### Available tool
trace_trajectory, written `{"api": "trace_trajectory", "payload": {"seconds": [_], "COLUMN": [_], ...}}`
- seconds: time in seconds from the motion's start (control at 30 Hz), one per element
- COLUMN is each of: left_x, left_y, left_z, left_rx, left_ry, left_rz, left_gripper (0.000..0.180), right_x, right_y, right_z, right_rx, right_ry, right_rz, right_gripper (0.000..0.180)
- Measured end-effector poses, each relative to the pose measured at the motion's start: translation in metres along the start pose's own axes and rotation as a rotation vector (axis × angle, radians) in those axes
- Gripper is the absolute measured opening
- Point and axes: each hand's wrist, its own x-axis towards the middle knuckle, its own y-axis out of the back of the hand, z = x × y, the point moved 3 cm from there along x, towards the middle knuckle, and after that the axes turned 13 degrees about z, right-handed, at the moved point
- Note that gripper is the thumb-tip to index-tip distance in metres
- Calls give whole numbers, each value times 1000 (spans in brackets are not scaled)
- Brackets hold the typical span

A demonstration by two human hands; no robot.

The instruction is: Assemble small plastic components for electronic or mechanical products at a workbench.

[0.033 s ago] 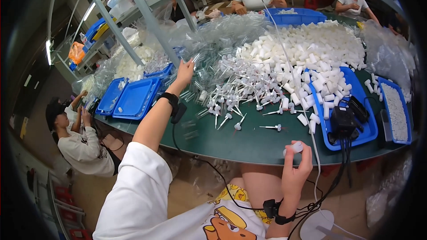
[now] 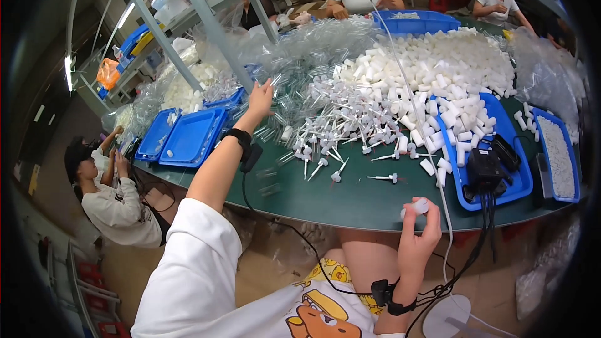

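The left arm stretches forward and up from a white short sleeve, elbow nearly straight, a black band around the wrist. The left hand (image 2: 260, 97) is spread, fingers loosely extended. The right forearm rises from the lower edge, also with a black wrist strap. The right hand (image 2: 418, 235) is raised, fingertips (image 2: 432, 208) pinched together at chest height.

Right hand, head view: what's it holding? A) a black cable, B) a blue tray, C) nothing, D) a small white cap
D: the right hand pinches a small white cap between its fingertips at the near edge of the green table, while the left hand reaches out toward the clear plastic tubes.
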Motion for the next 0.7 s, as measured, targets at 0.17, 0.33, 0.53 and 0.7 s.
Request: {"api": "trace_trajectory", "payload": {"seconds": [0.17,0.33,0.53,0.7], "left_x": [14,29,21,14], "left_y": [18,13,25,44], "left_z": [-9,-26,-32,-26], "left_rx": [-32,131,25,-73], "left_ry": [-46,-241,79,300], "left_rz": [-10,48,-157,-453], "left_gripper": [39,38,35,33], "right_x": [-24,-102,-130,-120], "right_y": [-37,-147,-230,-229], "right_z": [-21,-65,-46,-44], "right_rx": [23,504,350,384], "right_ry": [-8,146,397,274], "right_rz": [-334,-1098,-834,-715], "right_gripper": [13,30,29,33]}}
